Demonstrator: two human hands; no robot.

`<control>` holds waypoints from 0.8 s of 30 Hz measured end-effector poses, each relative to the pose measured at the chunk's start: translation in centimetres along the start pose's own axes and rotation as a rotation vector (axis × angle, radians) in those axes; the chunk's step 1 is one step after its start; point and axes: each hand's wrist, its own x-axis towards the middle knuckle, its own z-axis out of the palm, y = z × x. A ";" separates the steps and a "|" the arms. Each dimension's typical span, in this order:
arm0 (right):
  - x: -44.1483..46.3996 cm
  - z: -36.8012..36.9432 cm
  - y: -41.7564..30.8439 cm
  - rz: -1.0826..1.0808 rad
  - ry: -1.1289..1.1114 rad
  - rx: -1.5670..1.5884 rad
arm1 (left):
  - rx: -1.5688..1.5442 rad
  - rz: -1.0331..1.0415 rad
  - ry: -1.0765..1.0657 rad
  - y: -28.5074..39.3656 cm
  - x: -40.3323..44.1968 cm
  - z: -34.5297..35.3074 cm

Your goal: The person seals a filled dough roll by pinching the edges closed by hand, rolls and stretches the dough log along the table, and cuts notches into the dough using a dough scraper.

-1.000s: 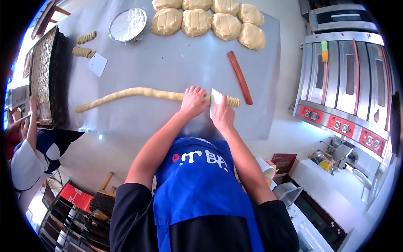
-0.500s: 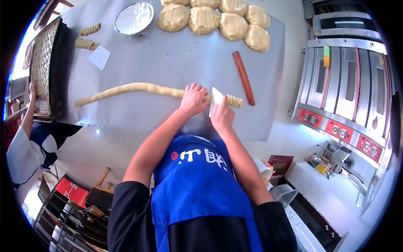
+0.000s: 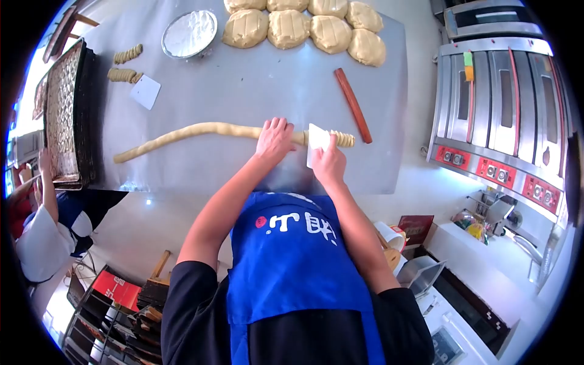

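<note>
A long rope of dough (image 3: 207, 128) lies across the metal table (image 3: 243, 91). On its right part rests my left hand (image 3: 276, 140), its fingers closed over the rope. My right hand (image 3: 329, 159) grips a white scraper (image 3: 314, 141), which stands across the rope just right of my left hand. Beyond the scraper, thin cut slices (image 3: 344, 139) stay lined up in a row. A reddish wooden stick (image 3: 353, 106) lies to the upper right of the slices.
Large dough pieces (image 3: 288, 29) and a bowl of white powder (image 3: 190, 34) sit at the far side. Two sliced dough rolls (image 3: 125, 75) and another scraper (image 3: 145, 92) lie left, near a tray (image 3: 79, 115). A co-worker (image 3: 45, 237) stands at left; ovens (image 3: 505, 109) stand right.
My left hand has shifted slightly left along the rope, leaving more of it showing beside the scraper. The view has moved a little. My right hand keeps hold of the scraper.
</note>
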 end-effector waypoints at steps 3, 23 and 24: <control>-1.9 -1.8 2.4 -0.007 0.145 0.113 | 0.051 0.021 -0.032 -0.6 -0.1 0.1; -2.9 -4.1 9.9 0.492 0.120 0.985 | 0.024 0.017 0.019 2.5 0.3 0.8; -2.6 -4.4 9.9 0.476 0.144 0.939 | 0.046 0.030 0.014 2.5 0.2 1.0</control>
